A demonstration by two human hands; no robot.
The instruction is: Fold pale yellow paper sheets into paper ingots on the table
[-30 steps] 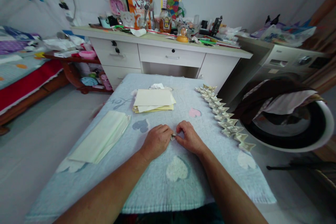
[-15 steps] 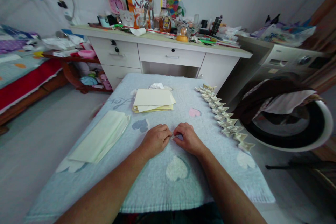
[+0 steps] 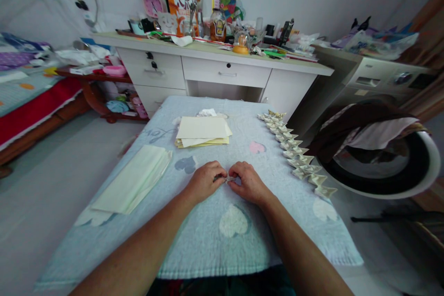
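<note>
Close together over the middle of the table, my left hand [image 3: 208, 180] and my right hand [image 3: 248, 181] pinch a small folded piece of paper [image 3: 228, 179] from its two sides. Fingers cover most of it, so its shape is hard to make out. Beyond my hands lies a stack of cream and yellow paper [image 3: 202, 128]. Pale green folded sheets [image 3: 133, 180] rest to the left of my left arm. Along the right side runs a slanting row of several folded paper boats [image 3: 298, 159], the farthest one patterned yellow and dark.
A light blue cloth with hearts [image 3: 208, 259] covers the table. Behind it stands a white desk [image 3: 227, 67] crowded with jars, a snack bag and a pink clock. At right is a washing machine [image 3: 374, 78] with its door swung out and laundry hanging; a bed [image 3: 34, 92] is at left.
The fingers of my left hand have shifted slightly on the small paper, opening a little gap between thumb and forefinger. My right hand stays nearly in place; the paper stacks and boats have not moved.
</note>
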